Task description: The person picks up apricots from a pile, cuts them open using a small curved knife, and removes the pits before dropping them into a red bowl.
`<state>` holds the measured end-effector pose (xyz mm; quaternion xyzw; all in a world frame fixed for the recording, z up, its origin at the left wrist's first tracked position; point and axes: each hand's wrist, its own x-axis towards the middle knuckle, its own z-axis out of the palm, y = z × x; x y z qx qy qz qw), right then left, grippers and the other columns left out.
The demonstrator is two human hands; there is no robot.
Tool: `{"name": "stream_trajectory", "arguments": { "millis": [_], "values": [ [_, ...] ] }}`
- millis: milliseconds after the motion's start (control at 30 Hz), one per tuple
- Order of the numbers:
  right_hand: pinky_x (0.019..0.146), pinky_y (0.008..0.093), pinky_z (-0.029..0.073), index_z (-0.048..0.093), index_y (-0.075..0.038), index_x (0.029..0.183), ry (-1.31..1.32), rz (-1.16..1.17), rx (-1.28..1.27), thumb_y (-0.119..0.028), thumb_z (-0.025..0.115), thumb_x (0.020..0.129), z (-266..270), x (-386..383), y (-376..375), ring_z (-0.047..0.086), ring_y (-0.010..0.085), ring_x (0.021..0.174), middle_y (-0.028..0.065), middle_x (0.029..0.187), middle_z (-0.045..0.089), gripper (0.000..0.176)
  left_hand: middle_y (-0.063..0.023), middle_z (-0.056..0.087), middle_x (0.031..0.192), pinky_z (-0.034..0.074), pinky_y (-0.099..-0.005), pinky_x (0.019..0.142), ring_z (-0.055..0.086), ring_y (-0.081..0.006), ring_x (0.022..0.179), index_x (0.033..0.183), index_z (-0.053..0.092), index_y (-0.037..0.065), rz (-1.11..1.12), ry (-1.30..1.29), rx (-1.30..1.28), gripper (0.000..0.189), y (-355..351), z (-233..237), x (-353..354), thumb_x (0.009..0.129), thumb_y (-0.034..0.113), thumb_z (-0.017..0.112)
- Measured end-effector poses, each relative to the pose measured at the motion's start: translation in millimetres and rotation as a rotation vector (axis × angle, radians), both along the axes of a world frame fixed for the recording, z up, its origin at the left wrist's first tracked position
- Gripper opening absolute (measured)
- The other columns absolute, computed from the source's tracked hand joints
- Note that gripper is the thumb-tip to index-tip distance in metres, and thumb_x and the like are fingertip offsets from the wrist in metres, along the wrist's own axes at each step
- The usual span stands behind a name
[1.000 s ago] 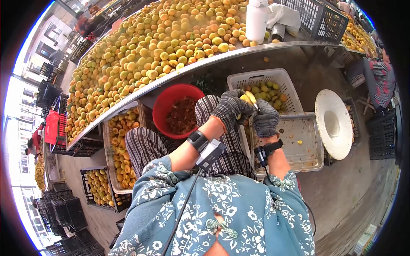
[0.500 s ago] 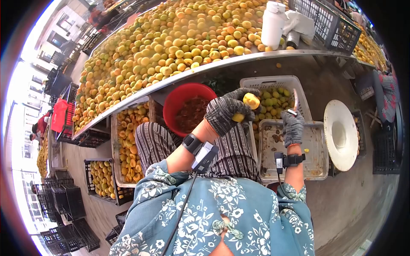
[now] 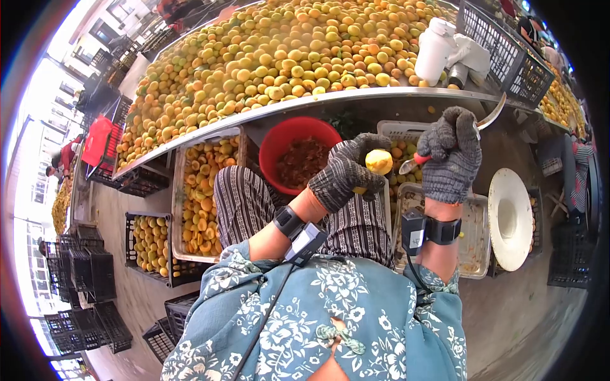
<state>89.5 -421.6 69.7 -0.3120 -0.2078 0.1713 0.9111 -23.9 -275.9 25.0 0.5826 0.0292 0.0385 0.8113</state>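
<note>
My left hand [image 3: 351, 170], in a dark grey knit glove, is closed round a yellow apricot [image 3: 379, 162], whose upper side shows pale cut flesh. A second bit of yellow [image 3: 359, 190] shows beneath the fingers; I cannot make out what it is. Just to the right, my gloved right hand [image 3: 450, 155] is wrapped round a curved-blade knife [image 3: 492, 114], its blade pointing up and right. From the same fist a red handle with a metal tip [image 3: 410, 166] points left at the apricot, a short gap away. Whether blade and handle are one tool is hidden.
Apricots [image 3: 273, 63] cover the metal-edged table ahead. Below stand a red basin [image 3: 270, 149] of dark scraps, a crate of halved apricots [image 3: 180, 209], a white crate [image 3: 397, 128] and a shallow tray [image 3: 478, 270]. A white hat [image 3: 508, 219] lies at right; a white bottle [image 3: 434, 54] stands on the table.
My right hand has risen from over the tray towards the left hand, turning so the red handle shows. The left hand still holds the apricot. The whole view has shifted slightly.
</note>
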Motion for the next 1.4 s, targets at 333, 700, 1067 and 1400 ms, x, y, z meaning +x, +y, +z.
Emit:
{"name": "stream_trajectory", "arguments": {
  "millis": [333, 700, 1067, 1400],
  "values": [
    [0.040, 0.0258, 0.039, 0.061, -0.004, 0.085, -0.008, -0.105, -0.057, -0.017, 0.068, 0.086, 3.7, -27.2, 59.6, 0.043, 0.0109, 0.039, 0.0005, 0.051, 0.048, 0.015, -0.0048, 0.061, 0.101, 0.050, -0.0234, 0.068, 0.058, -0.0121, 0.087, 0.125, 0.054, 0.005, 0.002, 0.098, -0.185, 0.056, 17.0, 4.8, -26.4, 0.071, -0.001, 0.068],
    [0.035, 0.0240, 0.033, 0.060, -0.005, 0.075, 0.081, -0.012, -0.220, -0.016, 0.071, 0.082, -26.2, -20.3, 108.1, 0.039, 0.0101, 0.034, 0.0011, 0.050, 0.048, 0.017, -0.0066, 0.064, 0.091, 0.050, -0.0260, 0.050, 0.061, -0.0134, 0.068, 0.114, 0.059, 0.005, 0.277, 0.070, -0.060, 0.045, 68.4, -23.7, -38.4, 0.072, 0.002, 0.075],
    [0.033, 0.0238, 0.031, 0.055, -0.008, 0.077, 0.175, -0.034, -0.346, -0.016, 0.070, 0.084, -58.0, 40.7, 196.4, 0.036, 0.0095, 0.035, -0.0019, 0.048, 0.042, 0.018, -0.0089, 0.066, 0.079, 0.053, -0.0298, 0.049, 0.060, -0.0161, 0.056, 0.115, 0.063, 0.008, 0.560, 0.524, 0.473, 0.058, 226.8, -19.5, 5.6, 0.061, 0.017, 0.083],
    [0.041, 0.0223, 0.031, 0.051, -0.010, 0.073, 0.078, -0.116, -0.368, -0.018, 0.069, 0.084, -50.7, 101.2, 281.1, 0.033, 0.0076, 0.041, -0.0041, 0.053, 0.040, 0.023, -0.0084, 0.066, 0.076, 0.043, -0.0281, 0.038, 0.053, -0.0123, 0.045, 0.108, 0.066, 0.005, 0.908, 0.330, 0.253, 0.040, 306.1, -45.9, 49.4, 0.071, 0.012, 0.077]
  ]
}}
